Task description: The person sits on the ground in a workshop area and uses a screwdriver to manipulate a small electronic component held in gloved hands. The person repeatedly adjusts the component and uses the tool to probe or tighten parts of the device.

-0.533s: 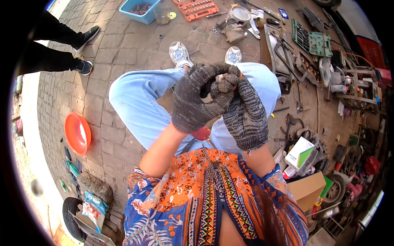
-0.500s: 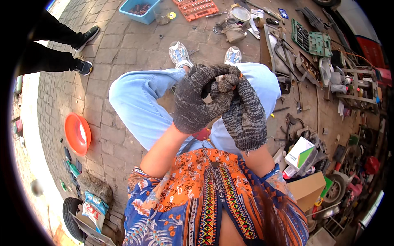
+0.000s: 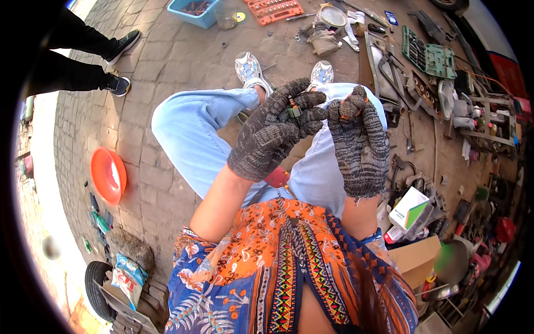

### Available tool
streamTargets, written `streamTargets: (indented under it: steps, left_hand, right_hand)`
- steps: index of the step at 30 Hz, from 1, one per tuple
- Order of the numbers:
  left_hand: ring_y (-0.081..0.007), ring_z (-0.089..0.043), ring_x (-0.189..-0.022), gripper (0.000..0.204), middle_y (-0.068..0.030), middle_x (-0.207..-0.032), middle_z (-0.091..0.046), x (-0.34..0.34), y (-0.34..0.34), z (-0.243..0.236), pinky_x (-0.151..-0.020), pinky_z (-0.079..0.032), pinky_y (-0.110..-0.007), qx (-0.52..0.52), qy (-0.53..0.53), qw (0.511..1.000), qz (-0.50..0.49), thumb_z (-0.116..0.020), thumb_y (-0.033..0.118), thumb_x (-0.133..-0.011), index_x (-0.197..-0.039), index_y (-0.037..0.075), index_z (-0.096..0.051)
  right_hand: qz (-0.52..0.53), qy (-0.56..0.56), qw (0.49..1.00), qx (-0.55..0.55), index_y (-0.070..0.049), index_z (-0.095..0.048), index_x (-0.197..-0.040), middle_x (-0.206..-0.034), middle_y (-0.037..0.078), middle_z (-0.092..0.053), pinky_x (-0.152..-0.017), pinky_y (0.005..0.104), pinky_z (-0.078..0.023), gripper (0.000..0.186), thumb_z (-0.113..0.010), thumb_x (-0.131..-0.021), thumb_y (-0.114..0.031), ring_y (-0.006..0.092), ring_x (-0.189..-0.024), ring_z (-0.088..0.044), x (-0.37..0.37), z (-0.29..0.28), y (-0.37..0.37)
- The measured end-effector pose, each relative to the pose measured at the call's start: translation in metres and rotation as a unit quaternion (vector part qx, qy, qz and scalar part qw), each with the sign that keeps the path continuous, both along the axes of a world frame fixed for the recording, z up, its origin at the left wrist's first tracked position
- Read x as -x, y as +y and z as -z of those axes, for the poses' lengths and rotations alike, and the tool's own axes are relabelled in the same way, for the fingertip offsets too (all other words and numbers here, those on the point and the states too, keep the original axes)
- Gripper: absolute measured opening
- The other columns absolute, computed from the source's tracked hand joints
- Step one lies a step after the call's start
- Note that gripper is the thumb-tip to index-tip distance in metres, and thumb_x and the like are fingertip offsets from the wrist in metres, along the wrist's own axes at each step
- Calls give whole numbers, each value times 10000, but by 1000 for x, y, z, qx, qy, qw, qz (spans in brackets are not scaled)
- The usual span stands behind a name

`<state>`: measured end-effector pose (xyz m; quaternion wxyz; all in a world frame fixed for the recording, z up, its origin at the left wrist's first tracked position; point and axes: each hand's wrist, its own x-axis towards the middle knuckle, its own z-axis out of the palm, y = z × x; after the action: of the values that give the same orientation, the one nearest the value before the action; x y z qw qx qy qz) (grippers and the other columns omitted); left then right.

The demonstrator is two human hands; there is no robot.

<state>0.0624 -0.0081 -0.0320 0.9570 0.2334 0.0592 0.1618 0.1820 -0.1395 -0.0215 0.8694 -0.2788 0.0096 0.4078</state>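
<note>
In the head view both my hands, in dark grey knitted gloves, are raised over my jeans-clad legs (image 3: 189, 128). My left hand (image 3: 270, 128) has bent fingers around a small green object (image 3: 293, 111), which shows between them. My right hand (image 3: 357, 145) is apart from it, fingers curled in at the top with orange bits showing; whatever it holds is hidden. Something red (image 3: 277, 178) is partly visible below my left wrist.
Another person's legs (image 3: 78, 78) stand at upper left. An orange basin (image 3: 108, 175) lies left; a blue tub (image 3: 194, 14) and orange socket case (image 3: 272, 10) are ahead. A green tool case (image 3: 440, 62), metal parts, a cardboard box (image 3: 414, 261) and clutter line the right; a tyre (image 3: 97, 284) lies lower left.
My hands have separated: the left moved slightly up with a green object now showing in its fingers, and the right moved to the right, over my right knee.
</note>
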Motion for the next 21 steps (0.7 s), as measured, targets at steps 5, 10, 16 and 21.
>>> streamTargets:
  steps: [5,10,16,21]
  left_hand:
    - [-287,-520,-1140,663,-193,-1300,-456,5,-3,-14,-938,-442,-350,-91,70,993,-16,-618,117,-819,-1374,-19,-281]
    - [-296,-523,-1142,630,-192,-1268,-490,8,-1,-17,-938,-446,-371,-89,44,995,-25,-615,127,-830,-1360,-20,-308]
    - [-308,-519,-1146,566,-184,-1274,-493,10,-4,-2,-952,-445,-396,-96,40,991,-85,-612,90,-824,-1329,24,-367]
    - [-329,-515,-1145,567,-198,-1273,-491,15,-2,-8,-924,-471,-426,9,-27,999,-46,-641,72,-796,-1307,54,-397]
  right_hand:
    - [-11,-30,999,1,19,-560,-1138,-1071,148,-606,-918,407,-494,291,-522,-910,-159,249,-972,-608,0,1,0]
    - [22,-140,987,76,16,-576,-1094,-1010,112,-617,-843,341,-520,259,-515,-922,-168,199,-917,-612,6,-6,-3]
    - [22,-398,884,246,2,-598,-1045,-891,68,-642,-759,274,-496,277,-674,-808,-119,162,-830,-617,24,-25,-3]
    - [-21,-617,733,287,-11,-629,-976,-873,95,-658,-717,302,-501,362,-788,-682,-149,185,-783,-641,32,-27,7]
